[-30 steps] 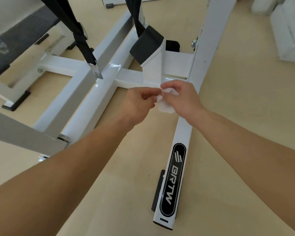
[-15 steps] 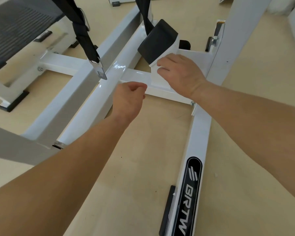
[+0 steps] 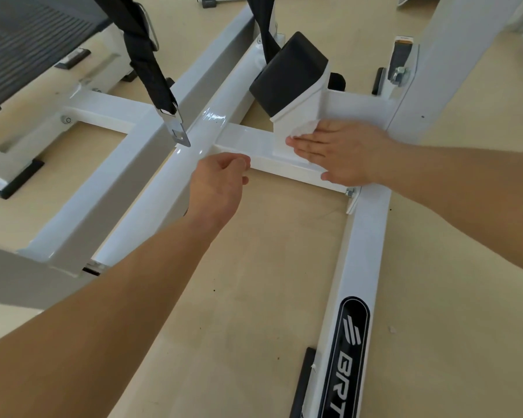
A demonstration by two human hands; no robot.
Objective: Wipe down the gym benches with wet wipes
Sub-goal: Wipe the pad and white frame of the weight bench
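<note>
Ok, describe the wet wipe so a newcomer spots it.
Find the white crossbar, then the slanted post capped by a black pad. At its base the right hand lies flat; the wet wipe is the wrinkled sheet peeking above its fingers, unlike glossy metal.

White bench frame (image 3: 360, 251) on beige floor (image 3: 254, 285)

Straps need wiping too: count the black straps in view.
2. The left strap hangs down to a metal buckle; the second strap hangs just behind the black pad. More may be out of view.
</note>
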